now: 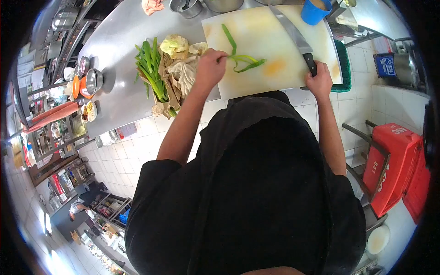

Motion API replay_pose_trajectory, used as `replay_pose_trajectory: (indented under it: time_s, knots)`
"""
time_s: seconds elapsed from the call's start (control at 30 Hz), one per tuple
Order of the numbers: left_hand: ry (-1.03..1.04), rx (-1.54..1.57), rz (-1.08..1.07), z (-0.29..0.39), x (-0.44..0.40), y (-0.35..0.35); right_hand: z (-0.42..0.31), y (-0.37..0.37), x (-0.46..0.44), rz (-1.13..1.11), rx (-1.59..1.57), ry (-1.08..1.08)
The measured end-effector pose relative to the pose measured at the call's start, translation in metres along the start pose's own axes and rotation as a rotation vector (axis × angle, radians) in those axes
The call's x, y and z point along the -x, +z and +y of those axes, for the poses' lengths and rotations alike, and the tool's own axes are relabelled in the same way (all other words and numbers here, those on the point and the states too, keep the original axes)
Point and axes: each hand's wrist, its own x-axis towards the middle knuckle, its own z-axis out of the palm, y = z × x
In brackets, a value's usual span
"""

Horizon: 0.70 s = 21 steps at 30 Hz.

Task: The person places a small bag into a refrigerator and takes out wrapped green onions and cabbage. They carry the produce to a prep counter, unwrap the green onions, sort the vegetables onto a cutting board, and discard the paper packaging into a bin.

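My left hand is closed at the left part of the white cutting board, its fingertips pinched at the end of some green leaf strips. One strip points up the board, others curl to the right. Near the board's right edge, my right hand is closed by the black handle of a large knife, whose blade lies on the board pointing away and to the left. Left of my left hand, a bunch of green leafy stalks lies in brown paper beside a crumpled cloth.
A blue cup stands at the board's top right corner. Metal pots are beyond the board. Steel bowls sit at the table's left. A green crate and a red bin are on the right. Another person is far off, lower left.
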Motion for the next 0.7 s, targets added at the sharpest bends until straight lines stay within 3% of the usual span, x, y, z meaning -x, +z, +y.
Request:
replay_pose_trajectory:
  time_s: [0.1,0.2,0.3,0.5,0.7]
  knots:
    - [-0.079,0.039,-0.153,0.004,0.005,0.034,-0.001,-0.001,0.0,0.005,-0.024,-0.01]
    - [-0.013,0.175,-0.318,0.005,0.003,0.044,0.001,-0.001,0.0,0.009,-0.027,-0.016]
    - [0.165,0.16,-0.233,-0.001,-0.005,0.037,0.0,-0.003,0.0,-0.005,-0.024,-0.005]
    - [0.461,-0.265,-0.465,-0.012,-0.004,0.014,-0.001,-0.006,0.0,-0.03,-0.032,-0.006]
    - [0.446,-0.277,-0.533,-0.022,0.007,0.008,0.0,-0.005,0.001,0.0,-0.041,-0.021]
